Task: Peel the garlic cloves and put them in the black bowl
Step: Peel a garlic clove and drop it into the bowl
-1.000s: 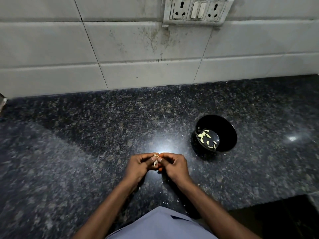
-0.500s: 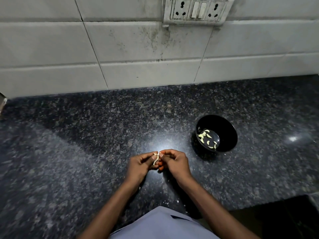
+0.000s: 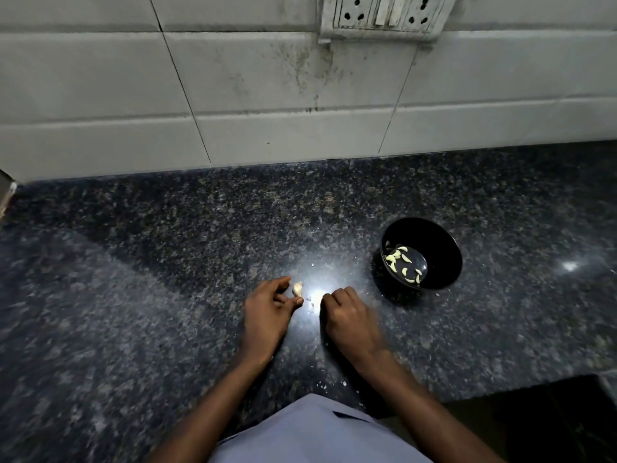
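Observation:
My left hand (image 3: 267, 312) pinches a small garlic clove (image 3: 297, 289) between thumb and fingertips, low over the dark granite counter (image 3: 167, 279). My right hand (image 3: 350, 320) is a short way to its right, apart from the clove, with its fingers curled under; I see nothing held in them. The black bowl (image 3: 444, 242) stands on the counter to the right of both hands and holds several pale peeled cloves (image 3: 400, 259).
Small pale bits of skin (image 3: 310, 300) lie between the hands, and more flecks (image 3: 344, 382) near the counter's front edge. A tiled wall with a socket panel (image 3: 380, 15) rises behind. The counter drops off at the front right (image 3: 534, 412).
My hands were together at the clove and have pulled apart. The left keeps the clove and the right has moved rightward, away from it.

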